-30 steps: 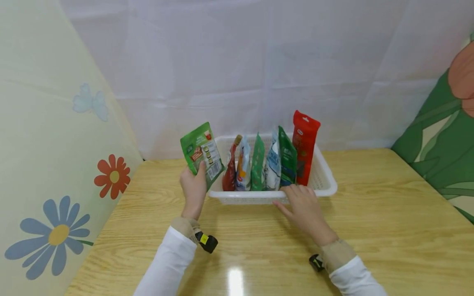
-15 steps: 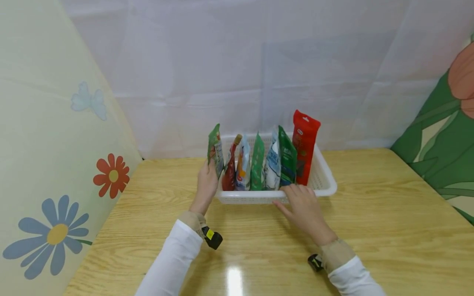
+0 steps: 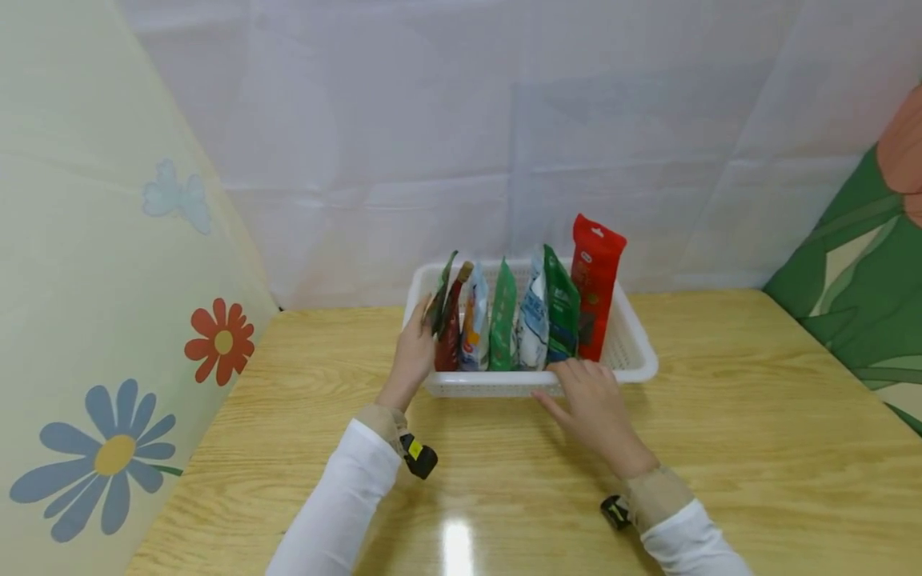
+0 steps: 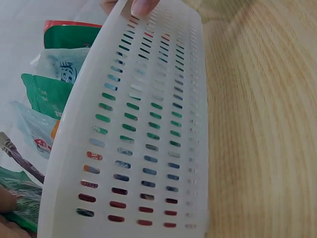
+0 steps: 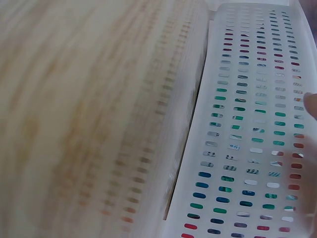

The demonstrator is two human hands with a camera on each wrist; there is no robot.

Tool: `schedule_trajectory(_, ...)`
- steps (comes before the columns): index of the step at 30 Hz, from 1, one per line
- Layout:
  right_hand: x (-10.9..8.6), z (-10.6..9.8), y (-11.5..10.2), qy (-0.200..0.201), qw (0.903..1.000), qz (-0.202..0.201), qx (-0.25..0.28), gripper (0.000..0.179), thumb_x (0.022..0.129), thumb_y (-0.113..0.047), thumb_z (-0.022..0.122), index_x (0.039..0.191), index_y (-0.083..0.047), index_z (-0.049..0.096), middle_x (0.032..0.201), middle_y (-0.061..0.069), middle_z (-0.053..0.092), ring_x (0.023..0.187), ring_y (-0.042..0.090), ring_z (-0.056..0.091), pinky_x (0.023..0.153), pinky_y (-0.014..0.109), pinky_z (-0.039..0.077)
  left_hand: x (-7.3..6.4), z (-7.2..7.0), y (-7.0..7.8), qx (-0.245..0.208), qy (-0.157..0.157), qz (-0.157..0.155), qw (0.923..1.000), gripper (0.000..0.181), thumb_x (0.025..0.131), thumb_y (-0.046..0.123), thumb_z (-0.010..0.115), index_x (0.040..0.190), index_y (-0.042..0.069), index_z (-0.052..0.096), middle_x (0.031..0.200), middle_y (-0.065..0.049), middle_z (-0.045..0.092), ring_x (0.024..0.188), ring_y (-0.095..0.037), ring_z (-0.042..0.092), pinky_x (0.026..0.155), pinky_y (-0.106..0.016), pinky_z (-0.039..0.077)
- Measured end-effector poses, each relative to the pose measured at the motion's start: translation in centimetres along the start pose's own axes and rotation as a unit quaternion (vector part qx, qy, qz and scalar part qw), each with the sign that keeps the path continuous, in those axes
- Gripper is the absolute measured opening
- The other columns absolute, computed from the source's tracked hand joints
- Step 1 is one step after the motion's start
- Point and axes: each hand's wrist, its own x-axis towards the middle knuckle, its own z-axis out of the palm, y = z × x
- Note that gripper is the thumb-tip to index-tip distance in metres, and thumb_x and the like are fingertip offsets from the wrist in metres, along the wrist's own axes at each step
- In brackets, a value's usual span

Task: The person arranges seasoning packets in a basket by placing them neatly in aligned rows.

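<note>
A white perforated plastic basket (image 3: 497, 387) stands on the wooden table, with a row of upright packets inside. My left hand (image 3: 414, 350) grips a green pouch (image 3: 442, 293) at the basket's left end, edge-on to the head view. Right beside it stands a dark red packet (image 3: 448, 340) with a brownish top. In the left wrist view the green pouch (image 4: 29, 201) shows behind the basket's rim, fingers around its edge. My right hand (image 3: 594, 412) holds the basket's front rim, fingers over it and thumb outside. The pouch's lower part is hidden.
Further right in the basket stand a light-blue and orange packet (image 3: 474, 324), a green packet (image 3: 503, 320), a white-blue packet (image 3: 533, 320), a dark green packet (image 3: 562, 308) and a tall red packet (image 3: 596, 280). A white cloth (image 3: 403, 144) hangs behind.
My left hand has moved right with the green pouch, from outside the basket's left end to inside it, turning the pouch edge-on. My right hand has stayed on the rim.
</note>
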Motion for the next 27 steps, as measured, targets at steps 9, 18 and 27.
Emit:
schedule_trajectory(9,-0.1,-0.1,0.1,0.000,1.0000,-0.002,-0.003,0.043,0.083,-0.035,0.070,0.110,-0.002,0.061,0.099,0.012,0.064,0.094,0.030,0.058,0.084,0.043,0.041,0.3,0.0,0.0,-0.015,-0.044,-0.024,0.9986,0.076,0.079,-0.013,0.032,0.152,0.006,0.020,0.154,-0.021,0.029,0.142,-0.036,0.028,0.116,-0.049,0.025)
schedule_trajectory(18,0.0,-0.1,0.0,0.002,1.0000,-0.002,-0.001,0.043,0.084,-0.035,0.069,0.110,-0.002,0.061,0.099,0.012,0.065,0.093,0.030,0.058,0.084,0.044,0.042,0.7,0.3,0.0,-0.013,-0.066,-0.048,0.9966,0.078,0.081,-0.011,0.033,0.153,0.010,0.013,0.152,-0.025,0.030,0.138,-0.035,0.033,0.107,-0.047,0.034)
schedule_trajectory(27,0.0,-0.1,-0.1,0.000,1.0000,0.000,-0.001,0.043,0.083,-0.035,0.069,0.110,-0.002,0.061,0.099,0.013,0.064,0.093,0.030,0.057,0.084,0.043,0.041,1.3,0.7,0.3,0.040,-0.069,-0.045,0.9958,0.073,0.086,-0.002,0.038,0.153,0.007,0.012,0.154,-0.022,0.028,0.138,-0.038,0.034,0.115,-0.048,0.029)
